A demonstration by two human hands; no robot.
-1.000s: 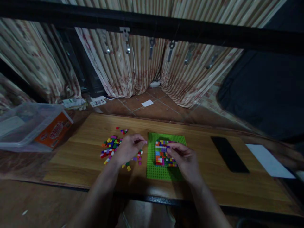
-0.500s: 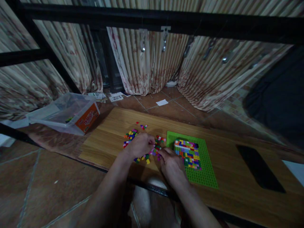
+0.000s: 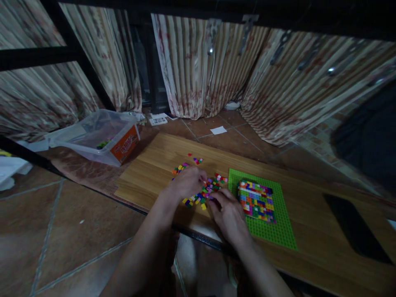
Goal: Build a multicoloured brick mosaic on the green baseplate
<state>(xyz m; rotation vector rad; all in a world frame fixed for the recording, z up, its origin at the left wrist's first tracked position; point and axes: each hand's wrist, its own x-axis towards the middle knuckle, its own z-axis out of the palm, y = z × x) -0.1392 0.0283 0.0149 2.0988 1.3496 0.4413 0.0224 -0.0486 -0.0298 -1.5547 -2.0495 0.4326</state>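
My left hand (image 3: 191, 181) is over the pile of loose toy bricks (image 3: 202, 197), its fingers curled and pinched. A small pale pink brick seems to show at those fingertips. My right hand (image 3: 229, 212) reaches into the pile's right side, thumb and forefinger drawn together beside purple bricks. Whether one lies between them is hard to make out. Right of this hand is a green baseplate (image 3: 283, 227), which bears a many-coloured block of bricks (image 3: 256, 202) built up in rows. Part of the pile is hidden under my left hand.
The wooden table (image 3: 148, 169) ends in a dark front edge. A black flat slab (image 3: 355, 227) lies on its right. Beyond the table's left end stands a clear plastic bin (image 3: 93, 136) with an orange label. A paper sheet (image 3: 218, 130) is on the tiled floor, before striped curtains (image 3: 192, 74).
My right hand has left the brick block on the baseplate and come left to the loose pile. My left hand has drawn back over the pile. The view has turned left.
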